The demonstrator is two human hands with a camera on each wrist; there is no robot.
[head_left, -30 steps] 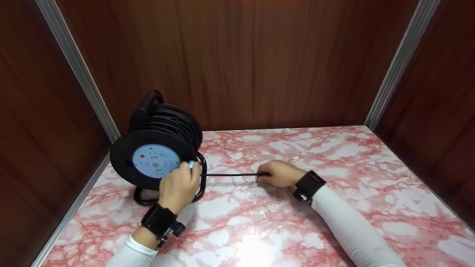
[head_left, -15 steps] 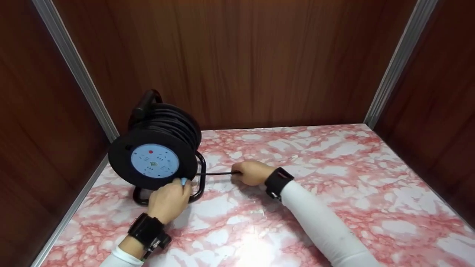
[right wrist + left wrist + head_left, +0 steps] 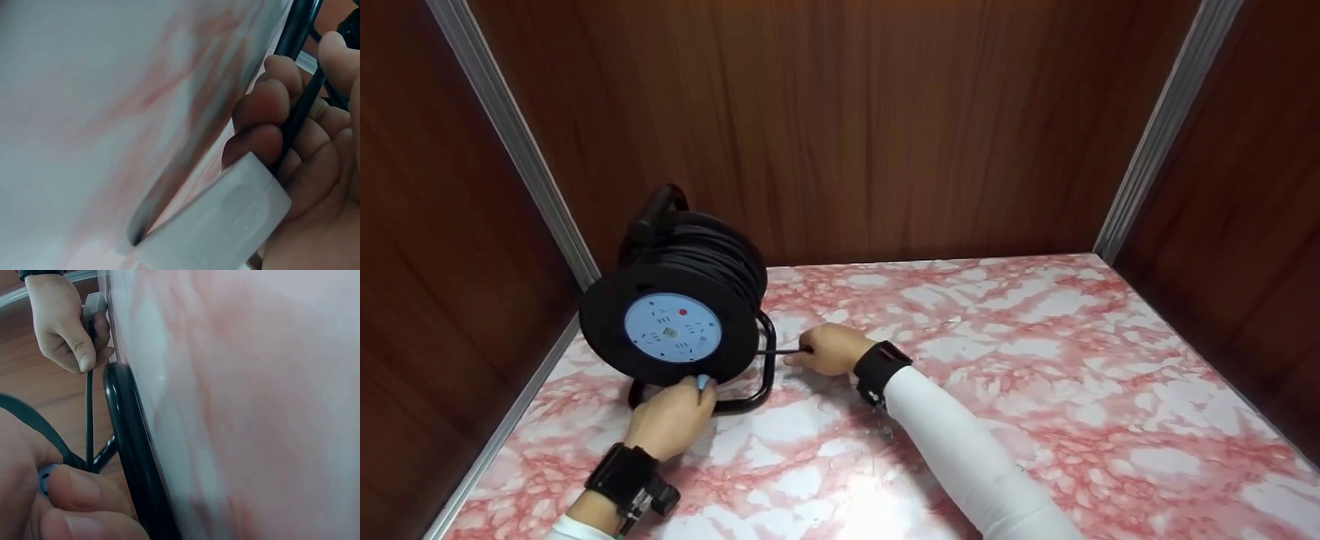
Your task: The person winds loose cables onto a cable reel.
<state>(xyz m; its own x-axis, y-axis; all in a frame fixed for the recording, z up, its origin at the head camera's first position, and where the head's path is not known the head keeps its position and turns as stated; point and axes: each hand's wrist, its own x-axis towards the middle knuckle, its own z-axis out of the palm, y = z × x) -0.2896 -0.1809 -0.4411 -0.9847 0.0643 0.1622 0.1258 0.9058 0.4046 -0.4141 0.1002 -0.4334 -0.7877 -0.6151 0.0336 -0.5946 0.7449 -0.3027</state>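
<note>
A black cable reel [image 3: 604,319] with a pale blue socket panel [image 3: 673,328] stands at the left in the head view. My left hand [image 3: 673,420] grips a small blue knob [image 3: 703,381] at the lower rim of its front disc. From the reel's right side a black cable [image 3: 780,351] runs to my right hand [image 3: 831,350]. The right wrist view shows those fingers curled round the cable, just above a whitish block-shaped plug [image 3: 219,216]. The plug's prongs are not in sight. In the left wrist view, the cable [image 3: 89,416] stretches straight between reel and right hand.
The reel rests on a black tubular frame [image 3: 769,360] with a carry handle [image 3: 656,206] on top. Beneath is a red-and-white marbled table [image 3: 997,337]. Brown wood-grain panels [image 3: 885,127] rise behind and on both sides, joined by grey metal corner strips [image 3: 1166,127].
The reel's disc has turned clockwise, and my left hand has moved down and left with the knob. My right hand has come left toward the reel, shortening the free cable.
</note>
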